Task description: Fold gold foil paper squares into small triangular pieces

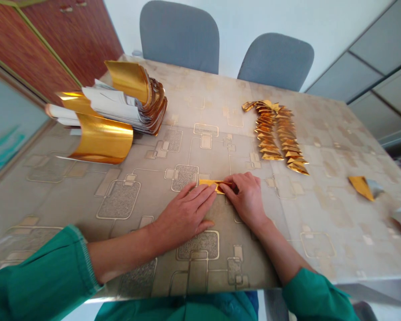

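Observation:
A small folded strip of gold foil paper (207, 182) lies on the table between my hands. My left hand (189, 211) rests flat on it, fingers stretched out and pressing its left part against the tabletop. At the strip's right end, my right hand (245, 196) pinches a raised corner between thumb and fingers. Part of the paper is hidden under both hands.
Curled gold sheets (103, 138) and a stack of white-backed foil paper (116, 104) lie at the back left. Two rows of folded gold pieces (269, 131) sit back right. A loose gold scrap (361, 187) lies far right. Grey chairs (180, 35) stand behind the patterned table (147, 160).

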A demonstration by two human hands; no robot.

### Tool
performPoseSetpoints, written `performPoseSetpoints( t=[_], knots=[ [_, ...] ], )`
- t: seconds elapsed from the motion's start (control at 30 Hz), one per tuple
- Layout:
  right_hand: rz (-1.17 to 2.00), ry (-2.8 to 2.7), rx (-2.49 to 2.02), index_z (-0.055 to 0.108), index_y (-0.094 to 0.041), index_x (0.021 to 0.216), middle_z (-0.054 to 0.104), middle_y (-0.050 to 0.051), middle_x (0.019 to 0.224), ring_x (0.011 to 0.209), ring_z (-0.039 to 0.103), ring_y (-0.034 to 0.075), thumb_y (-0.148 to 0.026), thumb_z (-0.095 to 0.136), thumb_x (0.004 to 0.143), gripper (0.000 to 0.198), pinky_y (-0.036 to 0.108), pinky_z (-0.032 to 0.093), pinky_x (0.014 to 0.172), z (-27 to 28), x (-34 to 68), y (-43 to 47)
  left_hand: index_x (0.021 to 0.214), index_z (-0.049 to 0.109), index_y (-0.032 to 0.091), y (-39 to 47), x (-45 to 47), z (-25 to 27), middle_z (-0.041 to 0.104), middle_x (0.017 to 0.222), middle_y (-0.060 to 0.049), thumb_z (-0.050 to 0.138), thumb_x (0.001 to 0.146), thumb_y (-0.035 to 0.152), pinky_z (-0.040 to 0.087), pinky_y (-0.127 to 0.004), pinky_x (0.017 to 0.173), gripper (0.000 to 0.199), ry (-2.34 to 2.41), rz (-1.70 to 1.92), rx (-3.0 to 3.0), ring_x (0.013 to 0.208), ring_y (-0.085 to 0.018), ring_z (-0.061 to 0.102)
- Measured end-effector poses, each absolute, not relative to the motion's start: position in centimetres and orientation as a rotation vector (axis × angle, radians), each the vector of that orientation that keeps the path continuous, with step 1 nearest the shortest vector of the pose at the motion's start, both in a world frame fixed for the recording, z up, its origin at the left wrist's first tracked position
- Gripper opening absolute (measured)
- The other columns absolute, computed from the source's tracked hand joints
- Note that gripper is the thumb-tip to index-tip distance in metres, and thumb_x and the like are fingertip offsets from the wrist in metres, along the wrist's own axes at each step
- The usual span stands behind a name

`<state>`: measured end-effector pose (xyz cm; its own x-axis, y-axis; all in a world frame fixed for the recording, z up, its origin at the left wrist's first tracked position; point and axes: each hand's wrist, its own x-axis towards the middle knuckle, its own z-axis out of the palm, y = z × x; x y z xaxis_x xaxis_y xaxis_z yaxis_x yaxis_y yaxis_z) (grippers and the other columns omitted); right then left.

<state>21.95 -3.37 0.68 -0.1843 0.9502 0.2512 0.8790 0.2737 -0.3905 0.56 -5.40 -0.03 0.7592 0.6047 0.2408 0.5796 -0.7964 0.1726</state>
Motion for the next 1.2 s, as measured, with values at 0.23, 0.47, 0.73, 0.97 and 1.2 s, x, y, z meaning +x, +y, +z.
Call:
performPoseSetpoints(
  t=[0.23,0.47,0.73,0.97,1.2],
  knots=[
    [0.204,-2.094,-1.658,0.065,-0.024,0.080,0.067,0.002,0.075,0.079,0.056,0.021,-0.038,0.058,0.096,0.023,0.036,0.032,0.078,0.5,21.8,-3.3,0.143,0.043,0.010,-5.4,0.5,-0.1,0.048,0.149,-0.017,0.056,0.096,0.047,0.028,-0.045,0.116,0.062,0.973,0.410,2.840,0.137,-0.029,0.044],
    [0.179,-2.099,-1.670,0.065,-0.023,0.080,0.067,0.003,0.073,0.079,0.055,0.021,-0.040,0.056,0.097,0.026,0.036,0.031,0.078,0.5,21.8,-3.3,0.142,0.045,0.011,-5.3,0.5,-0.2,0.048,0.149,-0.016,0.056,0.096,0.047,0.028,-0.045,0.116,0.060,0.964,0.400,2.834,0.136,-0.029,0.044],
    [0.144,-2.124,-1.677,0.063,-0.023,0.084,0.067,0.004,0.078,0.081,0.056,0.022,-0.039,0.055,0.097,0.022,0.036,0.033,0.076,0.2,21.7,-3.3,0.141,0.047,0.012,-4.9,0.4,0.2,0.049,0.148,-0.016,0.057,0.095,0.048,0.028,-0.048,0.114,0.059,0.945,0.371,2.828,0.134,-0.030,0.046],
    [0.127,-2.070,-1.596,0.067,-0.022,0.106,0.070,0.007,0.091,0.087,0.058,0.023,-0.033,0.044,0.102,0.026,0.037,0.038,0.080,1.3,22.6,-3.9,0.140,0.049,0.012,-4.7,0.4,0.2,0.050,0.146,-0.016,0.060,0.093,0.047,0.028,-0.049,0.114,0.060,0.940,0.361,2.835,0.132,-0.030,0.048],
    [0.048,-2.348,-1.438,0.066,-0.023,0.115,0.069,0.007,0.113,0.105,0.054,0.025,-0.035,0.050,0.100,0.024,0.045,0.031,0.098,1.7,21.4,-8.1,0.138,0.051,0.011,-4.6,0.4,0.3,0.053,0.144,-0.016,0.061,0.092,0.046,0.028,-0.048,0.114,0.058,0.929,0.374,2.853,0.130,-0.030,0.049]
  ],
)
